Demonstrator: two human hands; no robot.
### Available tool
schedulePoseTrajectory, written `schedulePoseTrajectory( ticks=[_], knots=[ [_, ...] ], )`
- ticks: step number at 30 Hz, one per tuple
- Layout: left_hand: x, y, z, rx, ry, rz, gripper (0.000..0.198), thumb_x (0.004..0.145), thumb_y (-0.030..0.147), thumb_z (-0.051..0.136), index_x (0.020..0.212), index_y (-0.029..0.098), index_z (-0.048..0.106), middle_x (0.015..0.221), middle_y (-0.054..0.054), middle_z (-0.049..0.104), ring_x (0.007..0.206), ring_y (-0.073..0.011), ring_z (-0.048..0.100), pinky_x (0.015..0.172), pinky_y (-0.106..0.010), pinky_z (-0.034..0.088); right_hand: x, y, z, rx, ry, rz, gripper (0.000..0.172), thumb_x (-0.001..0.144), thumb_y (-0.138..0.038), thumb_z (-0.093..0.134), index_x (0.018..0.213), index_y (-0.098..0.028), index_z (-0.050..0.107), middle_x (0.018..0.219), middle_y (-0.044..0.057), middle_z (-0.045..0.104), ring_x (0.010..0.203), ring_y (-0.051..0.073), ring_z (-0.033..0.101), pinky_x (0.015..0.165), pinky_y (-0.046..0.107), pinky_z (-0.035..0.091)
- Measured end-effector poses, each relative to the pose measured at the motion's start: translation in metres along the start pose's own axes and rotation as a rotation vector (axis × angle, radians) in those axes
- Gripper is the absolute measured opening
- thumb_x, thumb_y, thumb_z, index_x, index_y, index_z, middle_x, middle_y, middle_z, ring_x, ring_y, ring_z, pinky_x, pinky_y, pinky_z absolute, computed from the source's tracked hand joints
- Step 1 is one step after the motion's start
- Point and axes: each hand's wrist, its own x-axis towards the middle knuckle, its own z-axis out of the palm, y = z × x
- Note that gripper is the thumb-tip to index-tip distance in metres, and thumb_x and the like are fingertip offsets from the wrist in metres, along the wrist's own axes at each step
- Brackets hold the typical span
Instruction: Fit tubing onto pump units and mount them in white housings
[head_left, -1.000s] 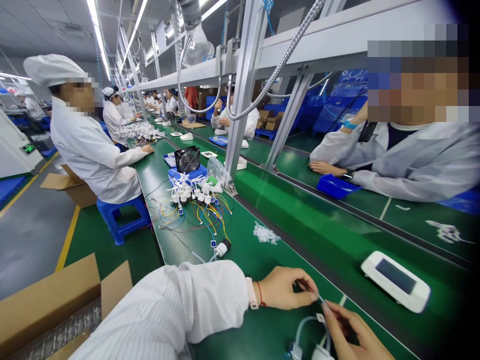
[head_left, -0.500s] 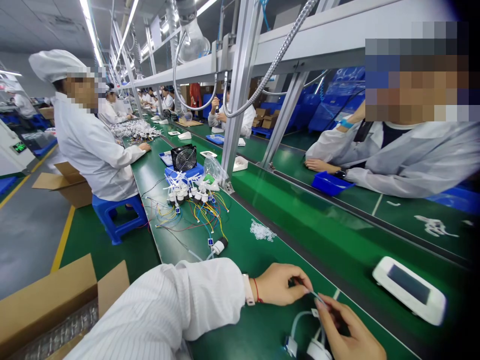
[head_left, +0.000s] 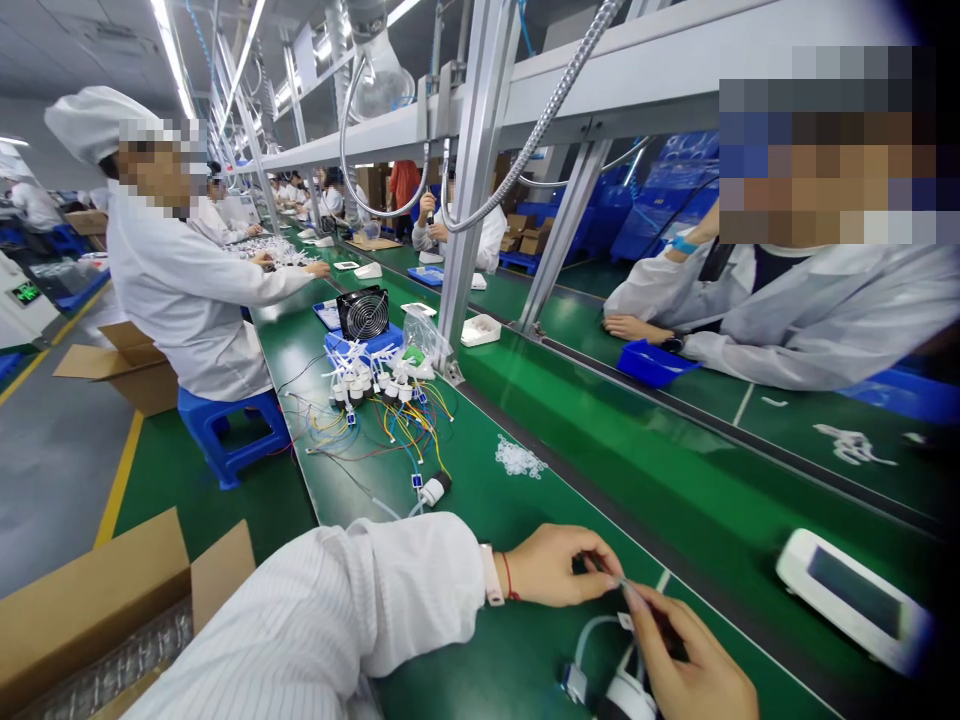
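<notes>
Head view: left hand [head_left: 566, 566] and right hand [head_left: 694, 650] pinched a thin, pale plastic tube [head_left: 622, 584], nearly closed. Loose pinching risked a slip.

a strip of green bench [head_left: 517, 505] lies open between the left hand [head_left: 574, 565] and small pale rings [head_left: 520, 457]; beyond, heaped wired parts [head_left: 367, 388] and a metal post [head_left: 480, 150] block passage; a white device [head_left: 855, 592] obstructs the far right

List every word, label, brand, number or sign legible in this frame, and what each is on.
Nothing reads clearly.
Green lit display on the white cabinet, far left: too blurred to read.
White tag by the right hand: too small to read.
White device, lower right: no legible characters.
</notes>
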Motion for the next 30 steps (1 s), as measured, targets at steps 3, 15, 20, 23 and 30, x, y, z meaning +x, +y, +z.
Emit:
schedulePoseTrajectory(
  ticks=[3,15,20,23,30],
  knots=[
    [0.0002,-0.0003,-0.0008,0.03,0.011,0.017,0.01,0.075,0.013,0.057,0.083,0.01,0.061,0.084,-0.006,0.064,0.074,-0.0118,0.057,0.07,-0.02,0.045,-0.0011,0.0011,0.0012,-0.01,0.001,0.004,0.033,0.083,-0.046,0.045,0.08,-0.018,0.063,0.073,0.003,0.065,0.056,0.012,0.059,0.048,0.019,0.045],
    [0.0001,0.0002,-0.0018,0.061,-0.008,0.038,0.006,0.074,0.011,0.057,0.078,0.01,0.061,0.079,-0.005,0.064,0.071,-0.0109,0.056,0.066,-0.018,0.044,-0.0039,0.0009,0.0024,-0.005,0.016,-0.02,0.029,0.083,-0.042,0.048,0.081,-0.018,0.064,0.07,0.002,0.063,0.055,0.011,0.057,0.052,0.019,0.045],
    [-0.0006,0.0022,-0.002,0.04,0.015,0.006,0.006,0.075,0.016,0.059,0.073,0.01,0.061,0.075,-0.003,0.064,0.071,-0.0109,0.058,0.07,-0.019,0.045,-0.0056,0.0026,0.001,0.006,0.006,0.016,0.03,0.082,-0.043,0.048,0.08,-0.017,0.064,0.071,0.004,0.064,0.056,0.012,0.057,0.052,0.02,0.046],
    [-0.0012,0.002,-0.0014,0.026,0.024,-0.011,0.006,0.075,0.017,0.06,0.073,0.011,0.061,0.075,-0.003,0.065,0.071,-0.0108,0.059,0.07,-0.018,0.045,-0.0057,0.002,-0.0001,0.011,0.002,0.023,0.03,0.082,-0.042,0.048,0.08,-0.017,0.064,0.07,0.004,0.064,0.054,0.012,0.056,0.051,0.021,0.046],
    [-0.0019,-0.0014,0.0011,0.051,0.047,-0.028,0.005,0.074,0.014,0.058,0.073,0.011,0.061,0.075,-0.003,0.065,0.07,-0.0107,0.059,0.068,-0.019,0.046,-0.0047,0.0012,0.0016,0.026,-0.014,0.016,0.029,0.082,-0.041,0.048,0.082,-0.017,0.064,0.067,0.003,0.062,0.053,0.012,0.055,0.051,0.021,0.045]
  ],
)
